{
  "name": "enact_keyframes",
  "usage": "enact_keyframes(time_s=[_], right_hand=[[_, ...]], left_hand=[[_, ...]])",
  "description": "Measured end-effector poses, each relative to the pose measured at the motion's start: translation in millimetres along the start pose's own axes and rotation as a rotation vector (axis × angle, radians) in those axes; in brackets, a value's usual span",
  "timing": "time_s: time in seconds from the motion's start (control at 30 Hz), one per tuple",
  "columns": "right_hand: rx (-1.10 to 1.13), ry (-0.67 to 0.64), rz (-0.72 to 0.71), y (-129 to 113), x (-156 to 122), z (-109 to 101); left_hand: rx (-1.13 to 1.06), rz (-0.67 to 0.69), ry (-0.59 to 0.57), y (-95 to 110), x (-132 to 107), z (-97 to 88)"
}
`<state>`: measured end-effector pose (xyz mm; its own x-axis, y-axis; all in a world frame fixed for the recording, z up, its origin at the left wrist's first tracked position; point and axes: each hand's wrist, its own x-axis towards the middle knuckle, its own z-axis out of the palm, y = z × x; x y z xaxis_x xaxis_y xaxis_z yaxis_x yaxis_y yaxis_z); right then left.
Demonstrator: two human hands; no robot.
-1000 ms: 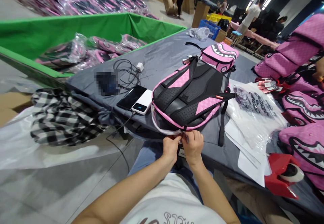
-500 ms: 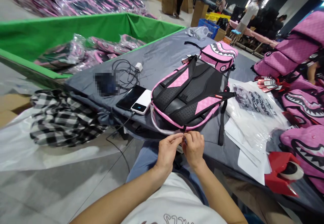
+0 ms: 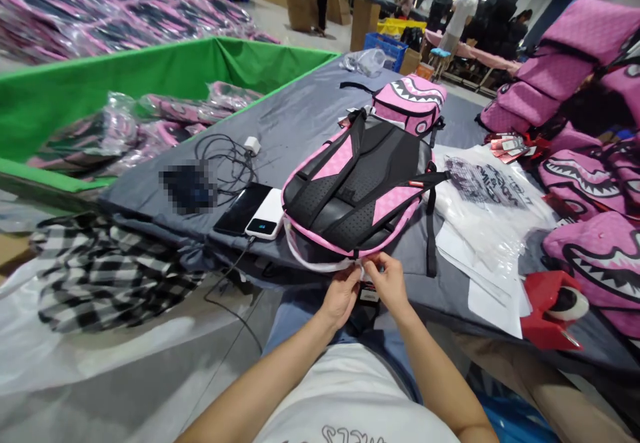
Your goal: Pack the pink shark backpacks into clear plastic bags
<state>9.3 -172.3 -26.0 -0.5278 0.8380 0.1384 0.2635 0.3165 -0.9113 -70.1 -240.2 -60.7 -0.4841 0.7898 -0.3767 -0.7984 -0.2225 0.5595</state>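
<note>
On the grey surface (image 3: 295,113), by its near edge: one pink-and-black backpack (image 3: 350,193); one white strip (image 3: 313,266) along the backpack's near end, fingers of left hand (image 3: 343,294) and right hand (image 3: 391,285) pinched on it; alongside, white power bank (image 3: 265,215).

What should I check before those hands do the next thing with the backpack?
1. Backpack lying on the table, shoulder straps facing up: ok.
2. Left hand and right hand both at the backpack's near end: ok.
3. White band gripped firmly: cannot tell; the hands hide part of it.
4. Power bank clear of the backpack: cannot tell; they're very close.
5. Cable plugged into the power bank: ok.
</note>
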Motion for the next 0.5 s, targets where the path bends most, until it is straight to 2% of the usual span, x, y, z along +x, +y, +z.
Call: enact_keyframes(time_s=[0.1, 0.17, 0.2, 0.27, 0.33, 0.43, 0.5], right_hand=[[-0.038, 0.071, -0.044, 2.6, -4.2, -6.5], [-0.09, 0.176, -0.062, 7.5, -13.6, -26.2], [-0.117, 0.242, -0.055, 11.7, -20.8, -42.5], [-0.182, 0.409, 0.002, 22.8, -40.8, -88.3], [-0.28, 0.633, 0.097, 33.5, -69.2, -148.5], [-0.424, 0.982, 0.293, 40.7, -120.0, -244.1], [-0.472, 1.148, 0.442, 42.5, -146.7, -294.0]], left_hand=[[0.041, -0.005, 0.03, -0.8, 0.1, -2.2], [0.09, -0.018, 0.041, -1.7, -1.7, -4.7], [0.119, -0.022, 0.055, -2.2, -2.8, -6.7], [0.181, -0.021, 0.098, -2.6, -3.7, -11.9], [0.266, -0.018, 0.133, -2.3, -1.6, -17.4], [0.399, -0.016, 0.113, -0.8, 2.0, -21.7], [0.451, -0.017, 0.096, 0.9, 1.1, -21.8]])
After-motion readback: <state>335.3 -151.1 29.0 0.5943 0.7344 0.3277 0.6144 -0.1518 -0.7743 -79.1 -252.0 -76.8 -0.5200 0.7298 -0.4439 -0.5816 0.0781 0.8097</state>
